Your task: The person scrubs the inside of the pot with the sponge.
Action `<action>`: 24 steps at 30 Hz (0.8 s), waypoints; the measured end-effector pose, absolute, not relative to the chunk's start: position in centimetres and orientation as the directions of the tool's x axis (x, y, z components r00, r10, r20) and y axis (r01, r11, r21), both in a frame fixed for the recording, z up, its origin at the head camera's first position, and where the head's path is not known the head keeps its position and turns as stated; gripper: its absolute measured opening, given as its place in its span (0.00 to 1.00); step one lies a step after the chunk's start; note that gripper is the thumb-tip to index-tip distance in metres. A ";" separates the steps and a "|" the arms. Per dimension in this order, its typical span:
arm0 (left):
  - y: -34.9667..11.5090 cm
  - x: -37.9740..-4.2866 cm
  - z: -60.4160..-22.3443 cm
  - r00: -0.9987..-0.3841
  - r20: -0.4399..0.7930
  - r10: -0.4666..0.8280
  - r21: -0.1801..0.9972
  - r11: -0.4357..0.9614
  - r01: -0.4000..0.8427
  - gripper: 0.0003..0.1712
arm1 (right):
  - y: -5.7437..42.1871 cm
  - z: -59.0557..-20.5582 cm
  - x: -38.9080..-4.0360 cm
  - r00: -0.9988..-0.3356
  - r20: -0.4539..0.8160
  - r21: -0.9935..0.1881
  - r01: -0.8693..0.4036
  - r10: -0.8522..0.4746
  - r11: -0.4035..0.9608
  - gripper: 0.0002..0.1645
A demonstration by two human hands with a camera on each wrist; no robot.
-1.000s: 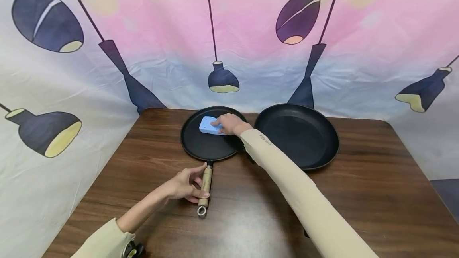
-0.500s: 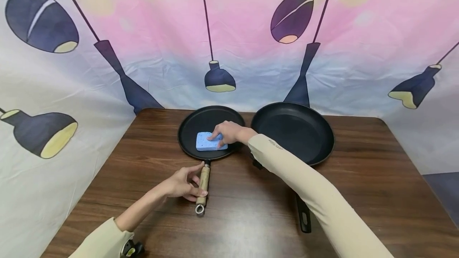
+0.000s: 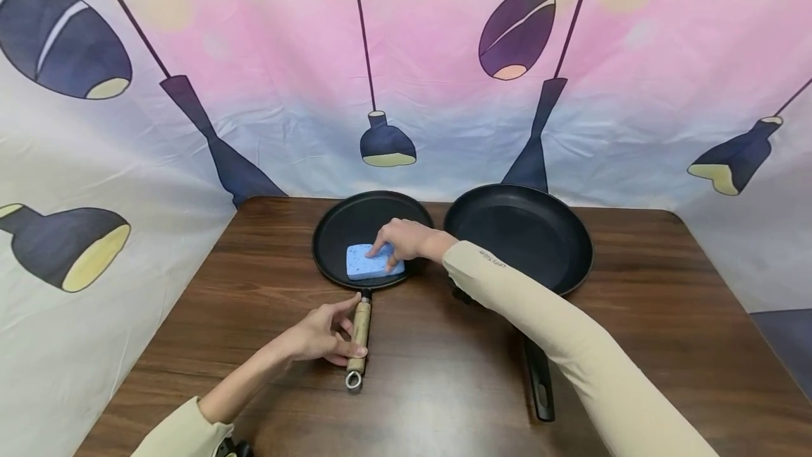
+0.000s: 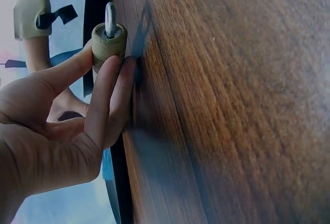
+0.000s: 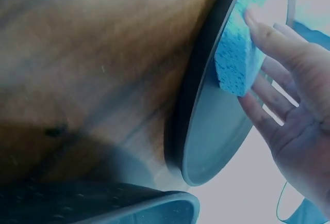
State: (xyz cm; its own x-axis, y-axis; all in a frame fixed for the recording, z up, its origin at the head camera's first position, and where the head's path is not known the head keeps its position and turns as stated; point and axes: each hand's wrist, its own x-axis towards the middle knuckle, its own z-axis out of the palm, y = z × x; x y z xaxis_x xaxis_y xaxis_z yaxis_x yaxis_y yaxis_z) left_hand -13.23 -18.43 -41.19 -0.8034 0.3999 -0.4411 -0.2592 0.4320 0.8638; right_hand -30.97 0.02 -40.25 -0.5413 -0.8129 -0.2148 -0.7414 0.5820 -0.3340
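A flat black pan [image 3: 335, 231] lies on the table with its wooden handle [image 3: 361, 326] pointing toward me. My left hand [image 3: 317, 333] holds that handle from the left, thumb on one side and fingers on the other; the left wrist view shows the handle's end [image 4: 109, 43] between them. On the pan's near part, by the rim, lies a light blue sponge [image 3: 361, 263]. My right hand [image 3: 409, 238] grips the sponge from the right, its thumb at the sponge's edge [image 5: 232, 64] in the right wrist view. Part of the sponge is hidden beneath the fingers.
A larger, deeper black frying pan [image 3: 514, 231] stands close to the right, its black handle [image 3: 539, 383] toward me. My right sleeve [image 3: 539, 309] crosses over it. Behind the wooden table [image 3: 647, 288] hangs a cloth [image 3: 304, 55] printed with lamps.
My right hand has drawn the sponge from the pan's middle toward its near rim. The left hand keeps its hold on the handle. The head view has shifted slightly.
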 end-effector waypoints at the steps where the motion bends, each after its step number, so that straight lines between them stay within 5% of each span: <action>1: -18.5 -13.2 -41.2 -0.804 -0.442 0.398 0.862 0.436 -0.258 0.59 | -0.1 -40.3 -31.3 -0.553 -0.213 -0.340 -0.731 -0.806 0.591 0.28; 7: -18.6 -13.0 -41.3 -0.811 -0.426 0.402 0.864 0.446 -0.233 0.60 | -1.2 -41.4 -34.0 -0.690 -0.169 -0.315 -0.639 -0.704 0.702 0.29; 14: -18.4 -12.8 -41.3 -0.808 -0.422 0.411 0.868 0.441 -0.228 0.60 | -1.9 -42.1 -35.8 -0.852 -0.114 -0.148 -0.494 -0.511 0.856 0.24; 24: -18.6 -13.1 -41.2 -0.810 -0.403 0.426 0.863 0.471 -0.181 0.57 | -1.8 -41.6 -36.3 -0.824 -0.145 -0.036 -0.548 -0.547 0.836 0.25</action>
